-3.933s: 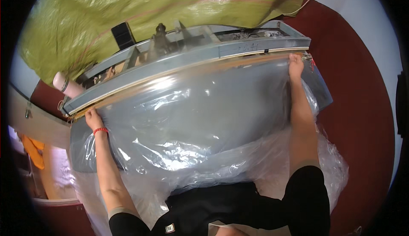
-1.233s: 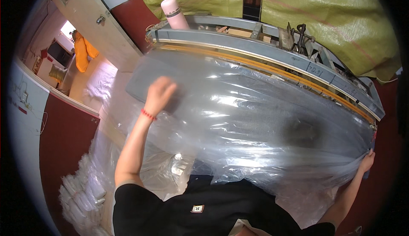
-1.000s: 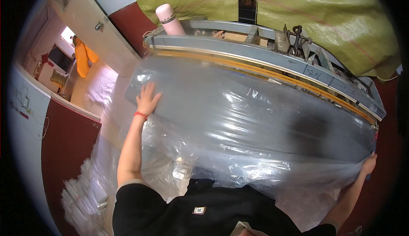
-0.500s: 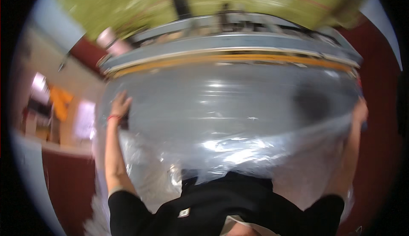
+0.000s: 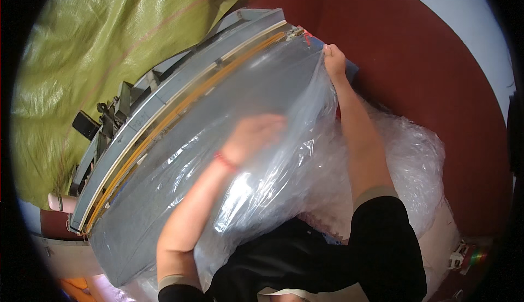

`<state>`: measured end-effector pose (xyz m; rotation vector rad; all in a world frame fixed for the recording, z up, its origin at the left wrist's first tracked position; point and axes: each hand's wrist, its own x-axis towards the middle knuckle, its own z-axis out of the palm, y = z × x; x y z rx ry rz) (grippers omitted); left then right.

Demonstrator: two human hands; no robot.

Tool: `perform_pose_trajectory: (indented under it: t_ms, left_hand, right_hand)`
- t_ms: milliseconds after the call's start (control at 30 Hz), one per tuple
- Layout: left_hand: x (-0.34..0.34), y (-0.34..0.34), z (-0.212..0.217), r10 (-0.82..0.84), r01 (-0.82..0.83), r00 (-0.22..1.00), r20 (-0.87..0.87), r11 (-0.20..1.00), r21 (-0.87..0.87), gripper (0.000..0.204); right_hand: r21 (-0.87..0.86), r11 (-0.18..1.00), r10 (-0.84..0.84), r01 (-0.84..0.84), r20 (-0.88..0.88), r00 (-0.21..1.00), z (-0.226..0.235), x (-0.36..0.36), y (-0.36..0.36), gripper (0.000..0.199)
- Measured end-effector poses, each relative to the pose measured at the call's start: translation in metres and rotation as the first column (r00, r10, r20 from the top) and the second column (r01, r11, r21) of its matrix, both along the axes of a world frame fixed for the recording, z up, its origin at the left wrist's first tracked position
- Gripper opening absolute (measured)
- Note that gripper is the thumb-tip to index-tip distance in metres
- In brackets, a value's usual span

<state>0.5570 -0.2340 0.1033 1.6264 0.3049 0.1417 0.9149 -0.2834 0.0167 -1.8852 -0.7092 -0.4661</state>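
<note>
Clear plastic film (image 5: 295,160) lies over the grey bed of a long machine and spills in loose folds toward my body. At the machine's far right corner, my right hand (image 5: 334,62) is closed on the film's edge and pulls it up into taut creases. My left hand (image 5: 254,138), with a red band at the wrist, is above the middle of the film and smeared by motion. Whether it touches the film, and how its fingers stand, I cannot tell.
A grey metal frame with an orange strip (image 5: 180,105) borders the bed's far side. Beyond it hangs a yellow-green tarp (image 5: 109,45). A pink roll (image 5: 61,202) juts out at the frame's left end. Dark red floor (image 5: 415,56) stretches to the right, beside bunched film.
The view has turned toward the machine's right end. My left hand has left the bed's left side and moved over the middle. My right hand now holds the film at the far right corner.
</note>
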Motion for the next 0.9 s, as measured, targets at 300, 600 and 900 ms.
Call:
perform_pose_trajectory:
  t_ms: [300,600,900]
  left_hand:
    - [0.083,-0.028,-0.027,0.149,-0.132,0.983,-0.111,0.98,0.147,0.016]
    - [-0.216,-0.041,0.013,-0.275,0.261,0.961,-0.02,0.93,-0.26,0.029]
    - [-0.618,-0.059,0.06,0.891,-0.786,0.363,-0.271,0.45,0.424,0.008]
  right_hand:
    - [0.06,0.996,0.072,-0.071,-0.007,0.997,0.0,-0.002,-0.001,0.026]
    - [0.035,0.966,0.255,-0.255,0.004,0.967,-0.014,0.005,0.011,0.024]
    - [-0.28,0.943,0.185,-0.179,-0.004,0.983,-0.025,0.051,0.004,0.032]
